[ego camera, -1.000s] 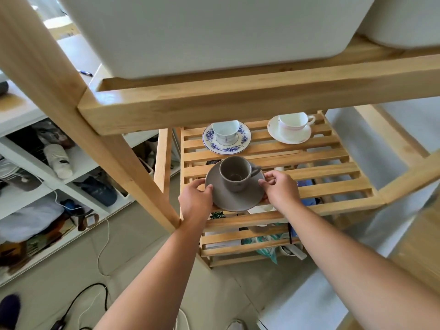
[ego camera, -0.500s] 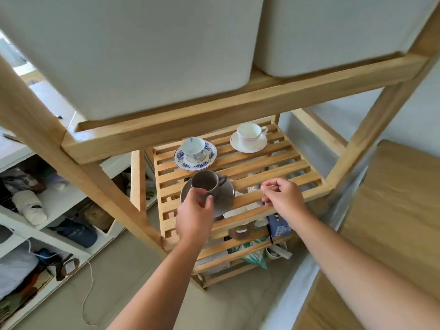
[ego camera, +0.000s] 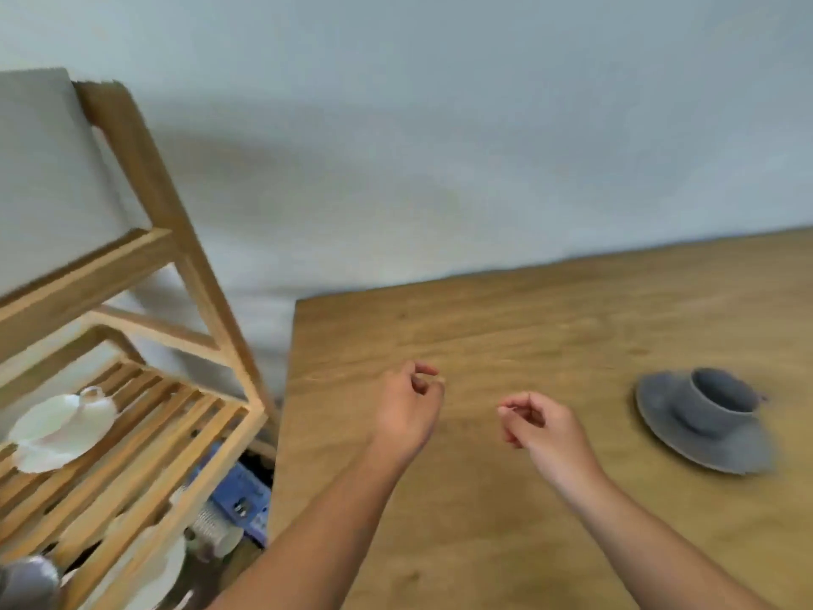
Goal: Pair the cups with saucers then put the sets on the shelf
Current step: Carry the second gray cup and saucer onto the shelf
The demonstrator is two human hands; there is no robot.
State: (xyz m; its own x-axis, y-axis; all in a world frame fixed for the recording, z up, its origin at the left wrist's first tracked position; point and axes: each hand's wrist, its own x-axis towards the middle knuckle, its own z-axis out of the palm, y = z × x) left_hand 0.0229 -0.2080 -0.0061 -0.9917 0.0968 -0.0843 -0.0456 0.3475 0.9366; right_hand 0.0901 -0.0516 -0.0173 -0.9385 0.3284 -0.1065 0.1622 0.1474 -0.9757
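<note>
Both the left hand and right hand are loosely curled and hold nothing, so a fast grab at the grey saucer at the right of the worktop could tip its cup off.

Pale grey-blue plain wall ahead of me, wooden plank tabletop below, light wooden slatted rack at my left

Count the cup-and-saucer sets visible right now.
2 clearly: a grey set on the table at right, a white set on the slatted shelf at left. A blurred grey object at the bottom-left corner may be a third.
</note>
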